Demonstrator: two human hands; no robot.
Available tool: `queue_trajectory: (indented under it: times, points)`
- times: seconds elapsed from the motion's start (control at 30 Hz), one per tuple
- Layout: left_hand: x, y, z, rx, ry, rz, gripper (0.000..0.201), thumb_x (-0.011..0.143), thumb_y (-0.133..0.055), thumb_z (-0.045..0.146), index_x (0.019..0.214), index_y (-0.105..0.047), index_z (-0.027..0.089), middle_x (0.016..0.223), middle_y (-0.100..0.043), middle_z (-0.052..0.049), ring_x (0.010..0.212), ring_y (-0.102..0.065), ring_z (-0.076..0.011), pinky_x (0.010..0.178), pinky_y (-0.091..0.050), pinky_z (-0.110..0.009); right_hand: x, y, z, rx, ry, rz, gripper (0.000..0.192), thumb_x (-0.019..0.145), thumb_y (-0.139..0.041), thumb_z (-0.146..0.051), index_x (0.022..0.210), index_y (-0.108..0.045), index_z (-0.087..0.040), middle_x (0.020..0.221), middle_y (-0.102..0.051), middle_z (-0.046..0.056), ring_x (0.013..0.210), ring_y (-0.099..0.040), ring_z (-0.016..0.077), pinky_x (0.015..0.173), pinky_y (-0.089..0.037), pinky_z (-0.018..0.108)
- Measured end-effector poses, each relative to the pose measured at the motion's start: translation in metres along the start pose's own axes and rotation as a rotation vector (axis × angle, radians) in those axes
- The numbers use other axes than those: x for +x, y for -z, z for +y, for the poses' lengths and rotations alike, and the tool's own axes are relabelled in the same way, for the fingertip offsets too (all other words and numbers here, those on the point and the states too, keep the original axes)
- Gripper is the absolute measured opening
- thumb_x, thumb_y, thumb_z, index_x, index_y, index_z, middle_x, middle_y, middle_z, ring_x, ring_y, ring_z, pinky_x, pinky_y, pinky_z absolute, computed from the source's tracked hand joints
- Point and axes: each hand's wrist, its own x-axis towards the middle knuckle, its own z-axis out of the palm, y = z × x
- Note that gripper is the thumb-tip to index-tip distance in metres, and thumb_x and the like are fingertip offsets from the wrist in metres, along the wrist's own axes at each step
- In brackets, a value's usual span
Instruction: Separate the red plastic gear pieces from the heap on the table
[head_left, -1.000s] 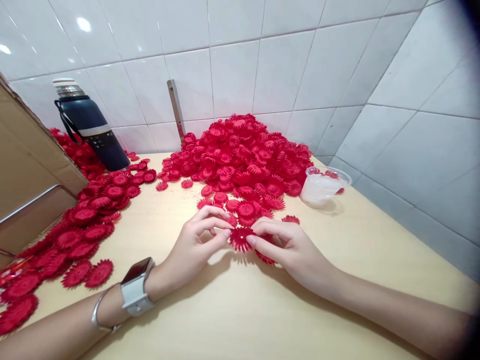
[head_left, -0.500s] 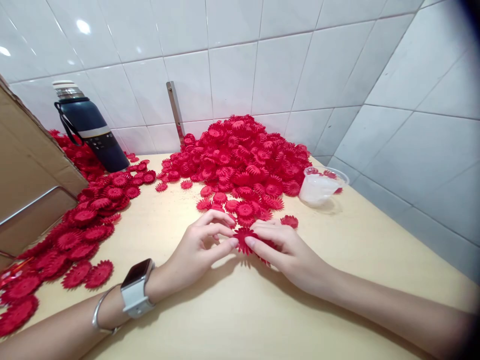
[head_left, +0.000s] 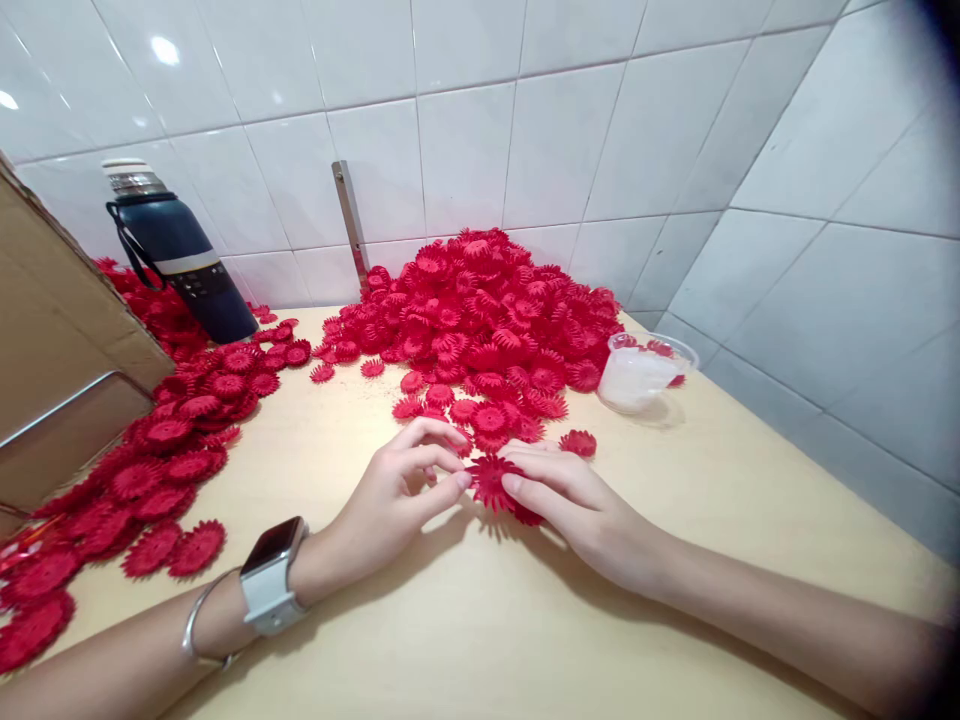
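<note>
Far out past my left hand (head_left: pixel 390 500) I see a dark blue insulated bottle with a steel cap (head_left: pixel 176 255) against the tiled wall, with a loose spread of red toothed plastic flower discs (head_left: pixel 161 450) lying between them. That hand, wearing a white smartwatch (head_left: pixel 271 578), pinches one red toothed plastic flower piece (head_left: pixel 491 482) at its left edge; my right hand (head_left: pixel 577 495) grips the same piece from the other side, low over the pale wooden tabletop (head_left: pixel 450 630). Beyond both hands rises a big heap of red flower pieces (head_left: pixel 487 310), and beyond the right hand stands a clear plastic cup (head_left: pixel 637 375).
</note>
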Motion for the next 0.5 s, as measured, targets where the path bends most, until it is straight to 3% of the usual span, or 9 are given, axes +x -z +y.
queue_trajectory:
  times: [0.17, 0.5]
  points:
    - [-0.0009, 0.0010, 0.0011, 0.004, -0.017, -0.034, 0.014, 0.080, -0.052, 0.017, 0.070, -0.061, 0.016, 0.100, -0.049, -0.003, 0.095, -0.050, -0.0141, 0.084, -0.039, -0.025, 0.0009, 0.0021, -0.0006, 0.022, 0.000, -0.013, 0.021, 0.082, -0.035, -0.012, 0.066, -0.048, -0.017, 0.068, -0.052, 0.002, 0.067, -0.047, 0.0147, 0.061, -0.036, 0.026]
    - [-0.0012, -0.0004, 0.0020, -0.019, -0.005, -0.022, 0.013, 0.078, -0.054, 0.017, 0.068, -0.061, 0.016, 0.098, -0.049, -0.003, 0.092, -0.050, -0.0140, 0.079, -0.042, -0.024, 0.0027, 0.0019, 0.0015, -0.051, 0.021, -0.077, 0.029, 0.083, -0.035, -0.016, 0.054, -0.036, -0.018, 0.060, -0.042, 0.000, 0.061, -0.042, 0.0135, 0.059, -0.031, 0.027]
